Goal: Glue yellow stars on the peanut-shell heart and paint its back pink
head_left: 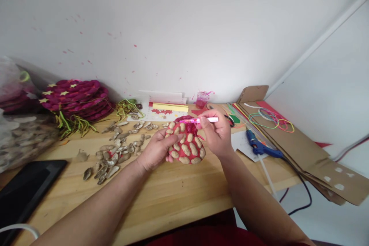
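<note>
My left hand (158,148) grips the left edge of a red round piece covered with peanut shells (186,150), its thumb lying across the front. Most of the shells are plain tan, while those along the upper edge are coated in wet-looking magenta. In a pinch, my right hand (215,133) holds a slim paintbrush (211,119) with a white end and pink smears. The brush lies nearly level, its tip pointing left over the top of the piece. Whether the tip touches a shell I cannot tell.
Loose peanut shells (108,161) lie to the left, near a black tablet (31,184). Behind are a stack of magenta pieces (83,98) and a cup of pink paint (202,100). A blue glue gun (261,147) and cardboard (294,153) occupy the right.
</note>
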Motion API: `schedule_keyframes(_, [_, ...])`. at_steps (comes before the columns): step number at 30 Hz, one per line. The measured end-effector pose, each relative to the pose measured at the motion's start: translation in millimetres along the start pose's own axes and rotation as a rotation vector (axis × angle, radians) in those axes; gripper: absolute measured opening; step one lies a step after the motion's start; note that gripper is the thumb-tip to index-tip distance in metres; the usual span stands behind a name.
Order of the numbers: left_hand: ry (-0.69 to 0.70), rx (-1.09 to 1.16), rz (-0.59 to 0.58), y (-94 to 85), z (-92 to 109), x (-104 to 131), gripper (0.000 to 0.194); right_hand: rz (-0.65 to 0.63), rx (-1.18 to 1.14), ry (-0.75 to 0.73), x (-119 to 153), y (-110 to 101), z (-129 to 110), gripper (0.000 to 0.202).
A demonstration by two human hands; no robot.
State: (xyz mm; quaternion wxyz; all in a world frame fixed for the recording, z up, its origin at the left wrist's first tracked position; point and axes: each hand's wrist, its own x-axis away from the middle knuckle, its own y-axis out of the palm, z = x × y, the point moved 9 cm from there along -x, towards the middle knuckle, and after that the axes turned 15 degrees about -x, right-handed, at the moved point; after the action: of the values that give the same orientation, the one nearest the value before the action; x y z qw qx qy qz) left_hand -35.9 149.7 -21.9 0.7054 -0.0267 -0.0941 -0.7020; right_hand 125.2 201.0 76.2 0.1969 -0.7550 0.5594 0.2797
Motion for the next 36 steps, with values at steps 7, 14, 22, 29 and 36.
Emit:
schedule_keyframes(7, [-0.001, -0.001, 0.006, -2.1, -1.8, 0.1, 0.044, 0.023, 0.003, -0.011, 1.8, -1.7, 0.5, 0.013])
schedule_keyframes(14, [-0.002, 0.0, -0.006, -1.3, -5.0, -1.3, 0.043, 0.054, 0.063, -0.036, 2.9, -4.8, 0.3, 0.014])
schedule_keyframes(22, [-0.004, 0.003, 0.01, -1.1, -2.2, -1.1, 0.043, 0.028, 0.14, -0.096, 4.7, 1.4, -9.5, 0.01])
schedule_keyframes(29, [-0.006, -0.043, 0.021, -3.2, -4.9, -1.7, 0.042, -0.004, 0.229, -0.157, 5.2, 7.8, -18.1, 0.007])
schedule_keyframes(36, [-0.016, -0.096, 0.044, -3.9, -5.6, -0.7, 0.038, -0.013, 0.285, -0.177, 5.0, 12.0, -21.4, 0.008])
